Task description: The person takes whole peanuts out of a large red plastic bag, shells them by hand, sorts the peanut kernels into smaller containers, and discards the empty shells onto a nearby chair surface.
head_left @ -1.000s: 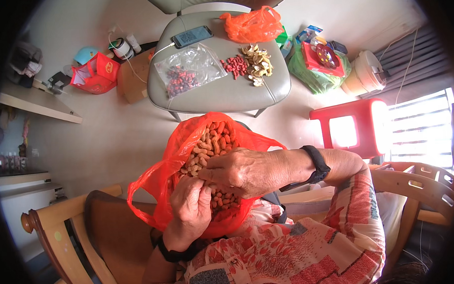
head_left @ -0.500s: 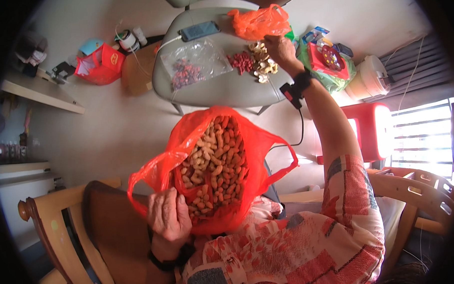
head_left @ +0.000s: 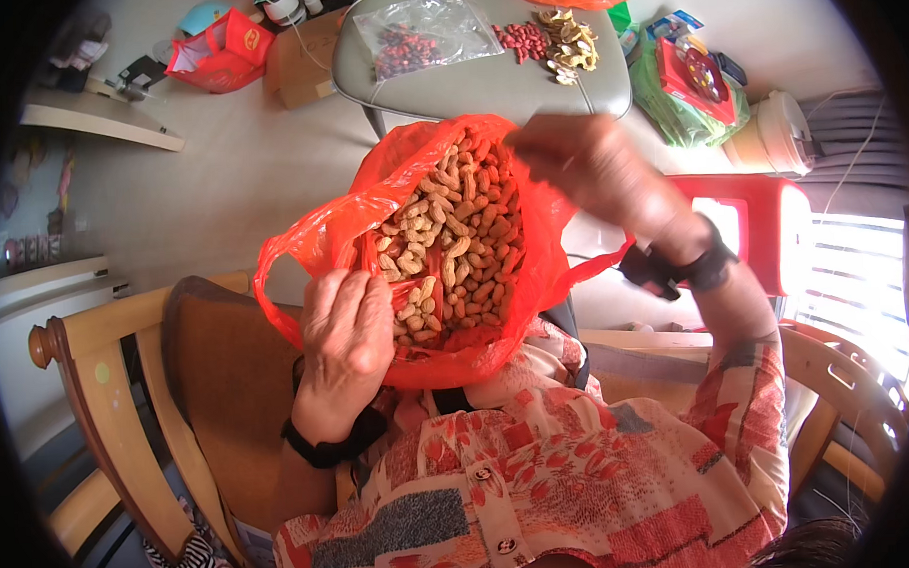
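Pinching a red plastic bag [head_left: 457,368] by its left edge, the left hand [head_left: 346,326] holds it over the lap, full of unshelled peanuts [head_left: 473,233]. The blurred right hand [head_left: 596,169], its grip impossible to tell, blocks the far-right rim. Beyond, shells [head_left: 572,46], red kernels [head_left: 522,41] and a clear bag [head_left: 456,36] occupy a grey seat [head_left: 488,91].

Room to pass over the peanuts [head_left: 473,228]; left hand [head_left: 346,336] and right hand [head_left: 599,169] block either side of the red bag [head_left: 457,366]
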{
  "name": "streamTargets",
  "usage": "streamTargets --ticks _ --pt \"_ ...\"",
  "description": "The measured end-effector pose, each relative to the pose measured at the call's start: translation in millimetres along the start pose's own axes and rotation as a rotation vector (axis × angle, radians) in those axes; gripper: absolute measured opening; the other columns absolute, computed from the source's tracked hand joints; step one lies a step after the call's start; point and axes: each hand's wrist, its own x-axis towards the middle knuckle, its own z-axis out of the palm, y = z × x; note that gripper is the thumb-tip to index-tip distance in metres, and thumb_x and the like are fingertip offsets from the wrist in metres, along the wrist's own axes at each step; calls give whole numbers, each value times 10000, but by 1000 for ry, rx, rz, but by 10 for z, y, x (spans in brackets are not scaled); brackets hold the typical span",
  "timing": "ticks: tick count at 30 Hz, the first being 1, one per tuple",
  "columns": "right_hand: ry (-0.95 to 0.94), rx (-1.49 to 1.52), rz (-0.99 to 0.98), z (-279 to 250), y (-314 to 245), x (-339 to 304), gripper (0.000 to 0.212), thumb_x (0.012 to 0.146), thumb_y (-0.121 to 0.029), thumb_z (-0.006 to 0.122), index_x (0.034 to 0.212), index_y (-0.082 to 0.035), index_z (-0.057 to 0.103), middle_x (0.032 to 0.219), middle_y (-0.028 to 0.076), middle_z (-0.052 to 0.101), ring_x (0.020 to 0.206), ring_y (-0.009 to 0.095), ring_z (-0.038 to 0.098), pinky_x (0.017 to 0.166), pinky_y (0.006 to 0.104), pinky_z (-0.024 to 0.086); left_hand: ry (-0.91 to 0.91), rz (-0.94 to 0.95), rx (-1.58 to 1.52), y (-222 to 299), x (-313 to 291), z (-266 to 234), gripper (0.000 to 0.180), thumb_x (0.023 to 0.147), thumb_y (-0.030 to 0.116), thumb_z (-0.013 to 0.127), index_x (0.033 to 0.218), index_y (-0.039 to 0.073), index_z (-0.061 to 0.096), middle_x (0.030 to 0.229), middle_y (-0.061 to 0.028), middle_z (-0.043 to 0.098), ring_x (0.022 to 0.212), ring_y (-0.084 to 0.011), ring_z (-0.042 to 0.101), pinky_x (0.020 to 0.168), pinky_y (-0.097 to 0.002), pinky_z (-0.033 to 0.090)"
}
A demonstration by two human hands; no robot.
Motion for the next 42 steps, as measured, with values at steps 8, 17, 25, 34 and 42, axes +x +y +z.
streamTargets --ticks 8,17,25,34,42 --pt "-149 -131 170 925 63 -341 120 784 -127 596 798 -11 623 765 181 609 719 360 612 634 427 503 -281 30 138 100 -132 62 229 804 99 542 947 -63 617 947 -184 620 929 -312 548 871 -492 380" --pt "-23 -120 268 942 171 -371 165 790 -158 635 888 -27 652 842 171 608 741 336 610 648 410 496 -345 -25 205 115 -269 25 229 796 158 621 943 -18 628 983 -123 608 1002 -286 526 929 -502 340" --pt "-162 -217 -242 998 -261 -720 250 647 -97 611 890 -40 625 941 123 595 858 302 586 698 360 518 -355 33 157 -14 -123 209 299 794 154 611 1024 -35 589 1050 -149 559 1037 -289 496 1072 -603 182" --pt "-254 -222 -170 1052 -229 -1085 134 704 -122 628 794 -36 577 765 80 541 757 255 570 612 354 490 -346 47 136 -34 -172 223 208 789 150 630 832 -54 640 918 -121 563 934 -263 515 1060 -605 206" --pt "-34 -164 11 1175 -335 -849 215 676 -91 641 864 -19 565 843 132 531 662 306 581 528 395 484 -335 40 131 -13 -156 213 188 775 129 641 824 -53 641 872 -113 561 906 -267 515 1052 -605 218"
